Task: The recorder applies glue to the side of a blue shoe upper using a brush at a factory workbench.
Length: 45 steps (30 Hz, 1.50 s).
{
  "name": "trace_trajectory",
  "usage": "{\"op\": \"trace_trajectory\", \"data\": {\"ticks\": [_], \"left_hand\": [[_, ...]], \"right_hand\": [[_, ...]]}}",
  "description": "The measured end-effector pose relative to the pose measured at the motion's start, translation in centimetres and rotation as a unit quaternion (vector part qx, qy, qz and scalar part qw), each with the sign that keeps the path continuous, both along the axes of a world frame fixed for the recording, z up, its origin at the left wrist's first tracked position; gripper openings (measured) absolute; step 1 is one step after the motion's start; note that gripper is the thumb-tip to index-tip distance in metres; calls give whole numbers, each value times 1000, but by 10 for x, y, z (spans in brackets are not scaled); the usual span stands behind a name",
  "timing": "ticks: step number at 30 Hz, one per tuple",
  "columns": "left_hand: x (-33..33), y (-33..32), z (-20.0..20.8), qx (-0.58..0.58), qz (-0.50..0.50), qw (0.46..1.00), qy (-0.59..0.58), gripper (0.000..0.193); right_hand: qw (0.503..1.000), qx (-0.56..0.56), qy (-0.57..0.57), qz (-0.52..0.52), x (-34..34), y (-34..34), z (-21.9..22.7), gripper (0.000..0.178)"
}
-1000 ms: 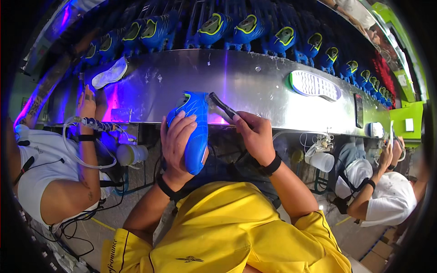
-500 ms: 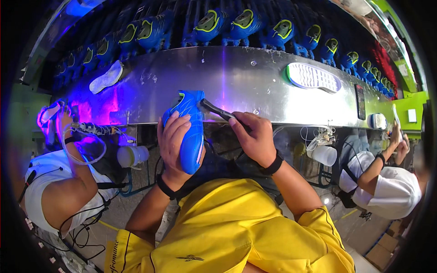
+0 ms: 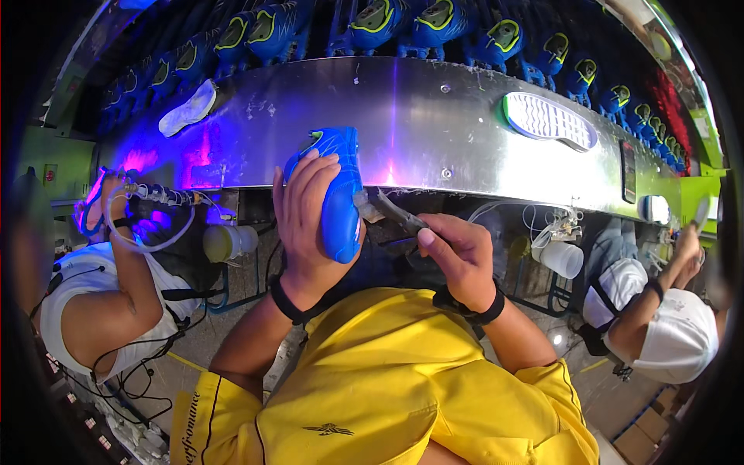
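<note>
My left hand (image 3: 308, 213) is closed round a blue shoe upper (image 3: 342, 213), its fingers across the left side. The upper stands lengthwise, with its lime-edged collar at the far end. My right hand (image 3: 463, 254) pinches a brush (image 3: 397, 212) by its dark handle. The brush's pale tip is at the right side of the upper, about halfway down its near half; the shoe's underside faces that way and is mostly hidden. Whether the bristles touch it I cannot tell.
A metal bench (image 3: 302, 116) runs across in front, bearing a white sole (image 3: 187, 108) at left and a white, green-edged sole (image 3: 549, 122) at right. Behind it stands a row of blue shoe uppers (image 3: 434, 27). Co-workers sit on both sides; a white tub (image 3: 559, 258) hangs below the bench.
My right hand has drawn the brush from the upper's far heel end down toward its near end. The whole view has shifted, so the bench appears higher. My left hand keeps its hold.
</note>
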<state>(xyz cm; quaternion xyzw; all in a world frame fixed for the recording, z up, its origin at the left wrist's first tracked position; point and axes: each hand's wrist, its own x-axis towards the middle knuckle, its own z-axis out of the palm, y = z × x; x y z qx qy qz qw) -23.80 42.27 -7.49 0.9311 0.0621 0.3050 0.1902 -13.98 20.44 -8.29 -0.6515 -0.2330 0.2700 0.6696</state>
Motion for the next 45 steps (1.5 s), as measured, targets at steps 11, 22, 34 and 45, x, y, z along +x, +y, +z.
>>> {"op": "trace_trajectory", "data": {"ticks": [11,22,34,45], "left_hand": [[40,-18,31,2,68,996,52,83],[72,13,58,2,15,990,138,73],[97,58,74,-83,20,969,232,71],[76,110,53,-89,22,947,308,79]], "right_hand": [[983,-18,-171,-56,9,-16,31,19],[925,-89,-363,-65,68,-4,74,22],[967,54,-238,-72,92,55,-1,22],[984,-40,-162,-59,65,72,-34,16]]}}
